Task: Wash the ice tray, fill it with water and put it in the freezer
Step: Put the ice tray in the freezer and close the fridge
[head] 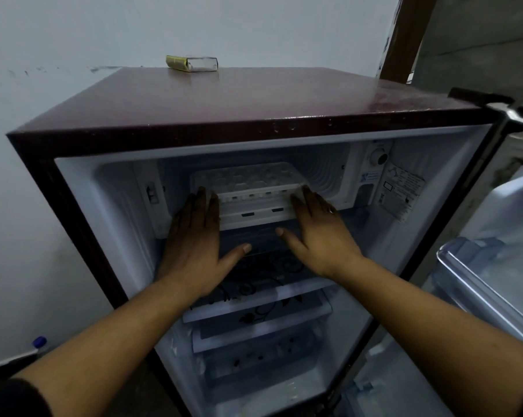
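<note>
The white ice tray [248,177] lies flat inside the freezer compartment [323,167], near edge at the opening. Its cells possibly hold water.

Scuffed pale wall [43,145] behind, brown wooden frame [404,34] at upper right, dim light throughout.

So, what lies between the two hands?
Head view: the front edge of the ice tray runs from the left hand to the right hand; under it, a white ledge.

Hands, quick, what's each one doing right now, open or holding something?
Left hand: open, straight fingers against the ice tray, left end.
Right hand: open, straight fingers against its right end.
</note>
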A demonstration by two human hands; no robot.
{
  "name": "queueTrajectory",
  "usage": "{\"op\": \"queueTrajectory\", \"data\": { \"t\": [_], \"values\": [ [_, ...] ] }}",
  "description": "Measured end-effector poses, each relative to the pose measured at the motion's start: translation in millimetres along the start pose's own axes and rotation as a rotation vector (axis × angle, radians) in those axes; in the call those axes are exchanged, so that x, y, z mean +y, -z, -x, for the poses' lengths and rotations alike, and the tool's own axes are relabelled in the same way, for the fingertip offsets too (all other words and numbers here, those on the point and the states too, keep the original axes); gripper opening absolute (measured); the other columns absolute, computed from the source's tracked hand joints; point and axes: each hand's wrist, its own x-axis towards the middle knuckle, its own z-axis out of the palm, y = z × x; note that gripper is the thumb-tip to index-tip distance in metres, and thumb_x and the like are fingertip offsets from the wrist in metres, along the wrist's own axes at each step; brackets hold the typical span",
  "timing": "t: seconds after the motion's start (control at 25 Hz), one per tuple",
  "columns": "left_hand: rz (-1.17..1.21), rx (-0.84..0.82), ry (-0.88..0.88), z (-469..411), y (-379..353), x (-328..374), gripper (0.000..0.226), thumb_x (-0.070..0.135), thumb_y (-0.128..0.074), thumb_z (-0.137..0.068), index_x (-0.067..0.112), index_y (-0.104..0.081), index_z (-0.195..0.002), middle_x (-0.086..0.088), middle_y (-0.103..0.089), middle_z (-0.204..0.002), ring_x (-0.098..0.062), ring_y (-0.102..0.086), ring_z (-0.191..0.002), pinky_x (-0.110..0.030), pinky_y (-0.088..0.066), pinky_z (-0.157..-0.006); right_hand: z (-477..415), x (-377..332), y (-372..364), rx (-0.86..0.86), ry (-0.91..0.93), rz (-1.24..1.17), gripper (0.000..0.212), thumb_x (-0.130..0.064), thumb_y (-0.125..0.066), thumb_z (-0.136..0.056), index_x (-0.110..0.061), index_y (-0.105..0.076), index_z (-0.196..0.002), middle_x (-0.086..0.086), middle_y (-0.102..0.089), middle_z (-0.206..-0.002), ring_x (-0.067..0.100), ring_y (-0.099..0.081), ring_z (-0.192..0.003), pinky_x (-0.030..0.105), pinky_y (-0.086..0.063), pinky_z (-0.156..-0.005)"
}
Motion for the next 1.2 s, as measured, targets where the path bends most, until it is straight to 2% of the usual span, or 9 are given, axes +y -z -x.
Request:
{"op": "queueTrajectory", "data": {
  "t": [0.12, 0.24, 0.52, 0.68, 0.88, 1.08, 1.2],
  "values": [
    [0.010, 0.002, -0.029, 25.3, 19.5, 8.4, 0.114, 0.087, -0.025, -0.087, 0.009, -0.008, -0.168, -0.016, -0.005, -0.176, -0.032, -0.010, -0.162, -0.049, -0.015, -0.131, 32.1, -15.5, 17.5, -0.011, -0.060, -0.083, 0.084, -0.067, -0.030, -0.098, -0.014, -0.023, -0.162, 0.017, -0.016, -0.170, 0.034, -0.018, -0.156, 0.051, -0.023, -0.125],
    [0.034, -0.037, -0.041, 61.2, 40.1, 21.6, 0.110, 0.085, -0.025, -0.089, 0.008, -0.012, -0.167, -0.016, -0.011, -0.175, -0.033, -0.012, -0.162, -0.049, -0.018, -0.131, 75.3, -36.3, 37.8, -0.001, -0.102, -0.125, 0.078, -0.064, -0.035, -0.101, -0.011, -0.029, -0.159, 0.017, -0.026, -0.167, 0.033, -0.025, -0.154, 0.051, -0.030, -0.122],
    [0.176, -0.189, -0.155, 186.1, 100.0, 69.3, 0.109, 0.086, -0.015, -0.088, 0.013, -0.005, -0.169, -0.009, 0.002, -0.177, -0.025, 0.004, -0.164, -0.042, -0.003, -0.130, 211.6, -103.3, 105.6, -0.028, -0.283, -0.255, 0.075, -0.059, -0.041, -0.104, -0.015, -0.025, -0.163, 0.009, -0.023, -0.170, 0.024, -0.020, -0.157, 0.042, -0.025, -0.126],
    [0.291, -0.206, -0.267, 237.8, 136.0, 96.7, 0.109, 0.087, -0.014, -0.087, 0.015, -0.005, -0.169, -0.007, 0.001, -0.177, -0.022, 0.004, -0.164, -0.042, -0.003, -0.130, 297.4, -131.4, 153.2, 0.034, -0.384, -0.289, 0.072, -0.058, -0.041, -0.104, -0.017, -0.028, -0.162, 0.005, -0.027, -0.169, 0.020, -0.023, -0.156, 0.039, -0.025, -0.124],
    [0.411, -0.220, -0.424, 267.1, 162.5, 153.8, 0.102, 0.081, -0.029, -0.094, 0.015, -0.009, -0.169, -0.006, -0.002, -0.178, -0.022, 0.002, -0.164, -0.047, -0.011, -0.133, 403.5, -129.1, 200.3, 0.143, -0.554, -0.268, 0.068, -0.061, -0.042, -0.103, -0.022, -0.034, -0.157, -0.003, -0.039, -0.160, 0.019, -0.039, -0.146, 0.042, -0.039, -0.113],
    [0.469, -0.208, -0.616, 278.5, 197.2, 238.1, 0.099, 0.075, -0.034, -0.095, 0.014, -0.011, -0.169, -0.008, -0.004, -0.177, -0.024, 0.000, -0.164, -0.045, -0.009, -0.133, 500.9, -105.9, 246.1, 0.245, -0.721, -0.222, 0.067, -0.062, -0.043, -0.103, -0.023, -0.036, -0.157, -0.003, -0.041, -0.160, 0.016, -0.039, -0.146, 0.038, -0.038, -0.115],
    [0.475, -0.168, -0.726, 283.0, 216.0, 290.2, 0.096, 0.072, -0.037, -0.097, 0.013, -0.014, -0.168, -0.009, -0.007, -0.177, -0.025, -0.003, -0.164, -0.048, -0.012, -0.132, 550.2, -84.9, 272.2, 0.317, -0.802, -0.205, 0.064, -0.061, -0.044, -0.103, -0.021, -0.044, -0.152, -0.002, -0.048, -0.154, 0.017, -0.046, -0.140, 0.039, -0.041, -0.112]
  ]
}}
